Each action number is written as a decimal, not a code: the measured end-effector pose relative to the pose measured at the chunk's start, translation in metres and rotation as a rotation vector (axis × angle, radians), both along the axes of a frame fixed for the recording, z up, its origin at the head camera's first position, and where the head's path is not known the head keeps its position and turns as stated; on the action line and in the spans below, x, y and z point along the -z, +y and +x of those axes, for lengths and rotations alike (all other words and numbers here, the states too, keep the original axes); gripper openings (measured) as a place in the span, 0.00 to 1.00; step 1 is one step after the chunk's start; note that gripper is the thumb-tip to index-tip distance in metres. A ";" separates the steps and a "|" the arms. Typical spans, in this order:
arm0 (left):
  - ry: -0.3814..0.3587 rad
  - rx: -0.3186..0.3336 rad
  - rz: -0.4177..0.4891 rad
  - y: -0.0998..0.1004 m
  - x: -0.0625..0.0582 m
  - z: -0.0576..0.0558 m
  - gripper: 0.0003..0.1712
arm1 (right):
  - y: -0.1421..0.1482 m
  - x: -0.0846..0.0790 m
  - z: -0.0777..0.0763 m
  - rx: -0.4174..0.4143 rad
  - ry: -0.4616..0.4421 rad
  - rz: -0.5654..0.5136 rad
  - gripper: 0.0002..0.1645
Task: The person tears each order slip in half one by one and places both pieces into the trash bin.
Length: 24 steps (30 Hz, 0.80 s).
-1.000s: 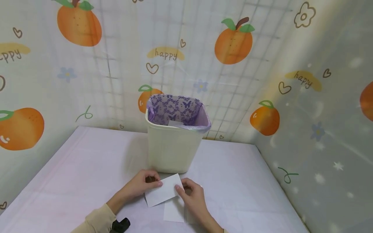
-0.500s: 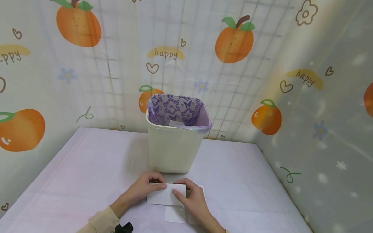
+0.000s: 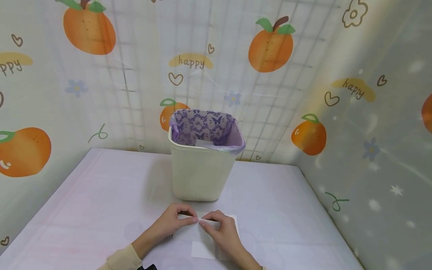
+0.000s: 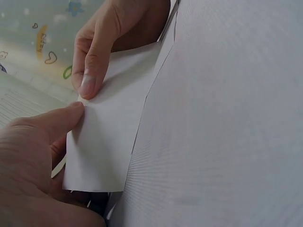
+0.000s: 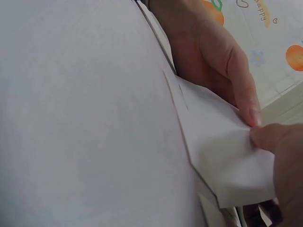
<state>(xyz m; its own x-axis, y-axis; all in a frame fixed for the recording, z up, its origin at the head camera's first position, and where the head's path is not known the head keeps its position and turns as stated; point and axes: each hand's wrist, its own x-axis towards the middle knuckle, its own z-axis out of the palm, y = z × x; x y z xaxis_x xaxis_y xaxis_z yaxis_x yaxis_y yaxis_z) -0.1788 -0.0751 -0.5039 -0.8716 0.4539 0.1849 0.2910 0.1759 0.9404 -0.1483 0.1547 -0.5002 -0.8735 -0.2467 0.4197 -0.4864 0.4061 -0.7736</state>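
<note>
A white slip of paper is pinched at its upper edge by both hands, thumbs in front and fingers behind. My left hand grips it from the left, my right hand from the right. The two thumb tips nearly meet at the middle of that edge. In the left wrist view the paper bends slightly near the thumbs, and in the right wrist view no tear shows in the paper. More white paper lies flat on the table beneath, partly covered by the hands.
A cream waste bin stands just beyond the hands, lined with a purple butterfly-patterned bag. Inside it a piece of white paper shows. The table has a pale cover, and a printed curtain hangs behind.
The held paper has turned from slanted to level, then tipped so its upper edge comes nearer. Both hands have drawn closer together, thumbs now almost touching. The bin has not moved.
</note>
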 end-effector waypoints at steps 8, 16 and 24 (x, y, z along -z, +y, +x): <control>0.008 0.008 0.001 0.001 0.002 0.004 0.06 | 0.001 0.001 0.004 0.005 0.004 0.004 0.03; 0.033 0.005 0.009 0.002 0.003 0.003 0.05 | 0.000 -0.002 0.003 -0.014 0.023 -0.005 0.05; 0.040 -0.016 0.019 0.001 0.004 0.001 0.05 | -0.002 0.000 0.001 -0.014 0.009 -0.007 0.05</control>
<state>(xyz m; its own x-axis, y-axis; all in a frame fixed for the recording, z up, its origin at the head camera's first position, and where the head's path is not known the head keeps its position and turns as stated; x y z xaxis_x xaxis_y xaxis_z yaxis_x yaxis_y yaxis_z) -0.1780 -0.0744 -0.5084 -0.8705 0.4358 0.2287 0.3261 0.1628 0.9312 -0.1476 0.1529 -0.5006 -0.8662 -0.2557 0.4293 -0.4988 0.3936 -0.7721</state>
